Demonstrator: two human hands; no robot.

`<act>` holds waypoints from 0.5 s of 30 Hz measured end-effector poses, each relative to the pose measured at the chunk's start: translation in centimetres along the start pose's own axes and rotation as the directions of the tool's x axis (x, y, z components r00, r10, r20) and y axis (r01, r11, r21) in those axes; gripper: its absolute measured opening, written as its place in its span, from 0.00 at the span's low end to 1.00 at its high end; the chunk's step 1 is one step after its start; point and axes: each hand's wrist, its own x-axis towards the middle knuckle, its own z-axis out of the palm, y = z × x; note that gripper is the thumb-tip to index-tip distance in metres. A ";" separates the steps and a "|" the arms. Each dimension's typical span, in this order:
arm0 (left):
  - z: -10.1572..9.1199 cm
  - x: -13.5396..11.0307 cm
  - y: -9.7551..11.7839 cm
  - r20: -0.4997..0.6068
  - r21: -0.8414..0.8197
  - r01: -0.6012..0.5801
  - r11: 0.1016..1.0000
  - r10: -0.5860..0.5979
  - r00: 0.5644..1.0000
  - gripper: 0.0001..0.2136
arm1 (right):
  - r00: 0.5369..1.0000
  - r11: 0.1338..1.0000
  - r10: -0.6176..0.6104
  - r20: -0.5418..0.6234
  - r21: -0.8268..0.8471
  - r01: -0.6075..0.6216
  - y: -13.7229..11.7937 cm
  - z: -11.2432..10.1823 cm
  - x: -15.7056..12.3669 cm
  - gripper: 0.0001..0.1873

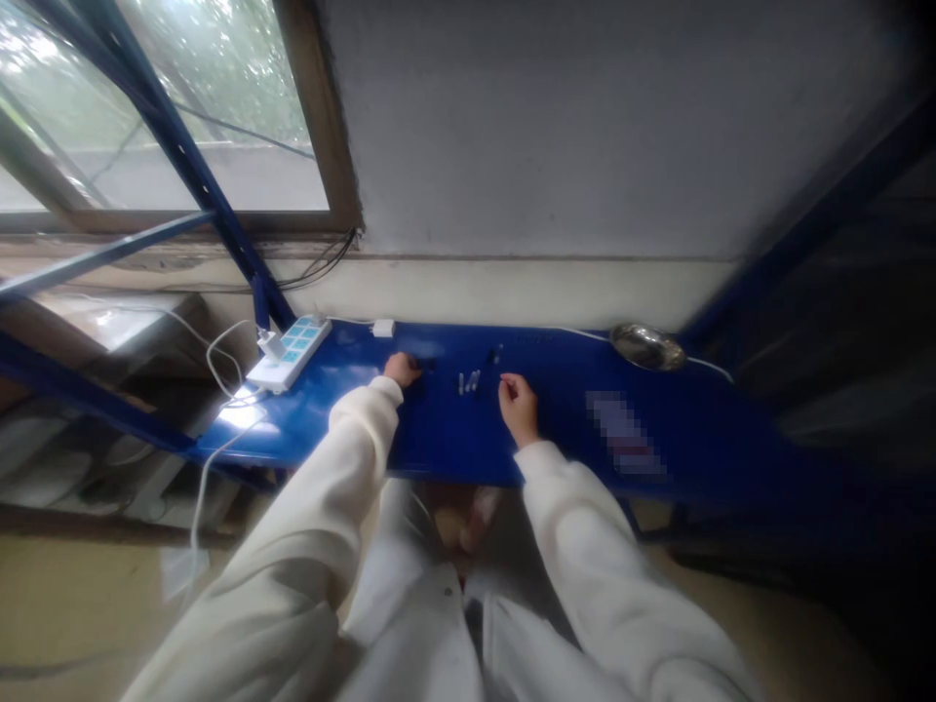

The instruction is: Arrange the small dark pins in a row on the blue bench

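Note:
I sit at a blue metal shelf (556, 429) in white sleeves. My left hand (402, 369) rests on the shelf with its fingers curled, touching a small dark object (426, 364) that is too small to name. My right hand (518, 402) lies a little to the right, its fingers pinched together near its top; whether they hold anything is too small to see. Between the hands lie several small light cylindrical parts (469, 381), and small dark pieces (495, 355) sit just behind them.
A white power strip (290, 353) with blue sockets and white cables lies at the shelf's left end. A small white adapter (382, 328) sits by the wall. A shiny metal dish (647, 346) stands at the back right. Blue frame bars (182, 156) cross a window on the left.

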 end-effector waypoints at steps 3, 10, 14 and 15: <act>0.4 0.0 0.2 -0.005 0.011 -0.001 1.000 0.001 1.000 0.06 | 1.000 1.000 -0.009 0.003 -0.022 0.009 0.0 -0.1 0.0 0.12; 1.2 -0.2 0.1 -0.043 -0.118 0.029 0.993 -0.034 0.998 0.06 | 1.000 0.998 0.005 0.016 -0.058 -0.004 0.0 -0.1 0.0 0.13; 1.3 -0.3 0.1 -0.048 -0.182 0.046 0.982 -0.056 0.997 0.07 | 1.000 0.998 -0.008 0.011 -0.055 0.008 0.0 -0.1 0.0 0.13; 1.3 -0.3 0.1 -0.043 -0.197 0.054 0.979 -0.064 0.997 0.07 | 1.000 0.999 -0.012 0.008 -0.051 0.013 0.0 -0.1 0.0 0.13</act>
